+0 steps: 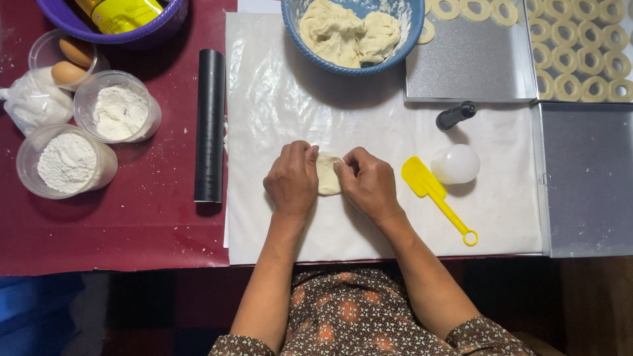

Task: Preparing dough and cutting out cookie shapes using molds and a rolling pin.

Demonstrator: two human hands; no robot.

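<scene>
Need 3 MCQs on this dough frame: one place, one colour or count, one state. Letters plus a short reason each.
1. Where is the black roller?
A. left of the white sheet, on the red cloth
B. inside the blue bowl
C. on a metal tray

2. What colour is the small spatula?
A. green
B. yellow
C. white

3. How is the piece of dough held?
A. lying untouched
B. pinched by one hand only
C. pressed between both hands

Key: 1 A, it lies along the sheet's left edge. 2 B, blade and handle are yellow. 3 C, left hand and right hand both close on it.
</scene>
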